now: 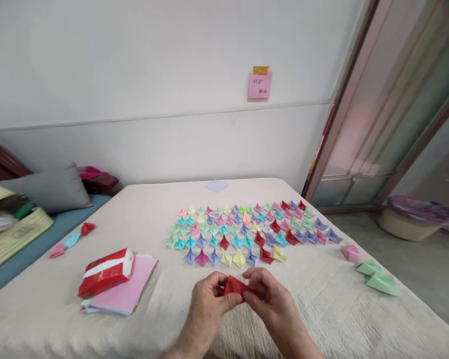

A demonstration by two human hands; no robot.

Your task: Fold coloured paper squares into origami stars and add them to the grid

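Between my two hands, over the front of the cloth-covered table, is a red folded-paper boat (pixel 234 285). My left hand (pixel 209 301) pinches its left side with thumb and fingers. On the other side my right hand (pixel 271 301) is closed on its right end, the thumb near the middle. Fingers hide part of the lower paper. Just beyond the hands stand rows of small paper boats in many colours, among them a yellow paper boat (pixel 239 259) and a dark red paper boat (pixel 266 255) in the nearest row.
At left, a red tissue pack (pixel 107 271) lies on a stack of coloured paper (pixel 134 286). Green folded papers (pixel 383 284) and a pink one (pixel 351 253) sit near the right edge. A lilac sheet (pixel 217 186) lies at the back, by the wall.
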